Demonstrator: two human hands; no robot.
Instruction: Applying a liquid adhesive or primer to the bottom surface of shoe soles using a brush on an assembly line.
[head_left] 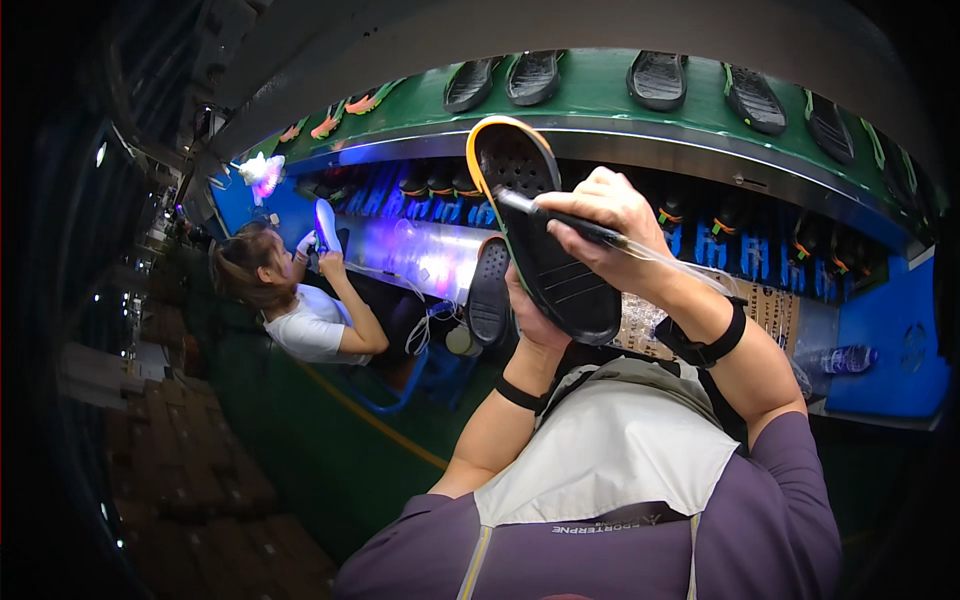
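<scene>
My left hand (541, 318) grips the heel end of a black shoe sole (560, 250), which has an orange and green rim and is tilted up in front of me. In my right hand (612, 222) is a black-handled glue brush (578, 227) with a pale metal collar, its tip at the sole's inner face near the perforated part. A clear tube (680, 265) runs from the brush's rear end along my right forearm. Just left of the held sole is a second black sole (488, 290), partly hidden behind it.
Several soles ride on a green conveyor (595, 85) behind a metal edge. Below it, dark shoe uppers (733, 222) stand on blue supports. A plastic bottle (848, 360) lies at right, near printed cardboard (765, 305). At left, a co-worker (310, 310) holds a sole (327, 226) under purple light.
</scene>
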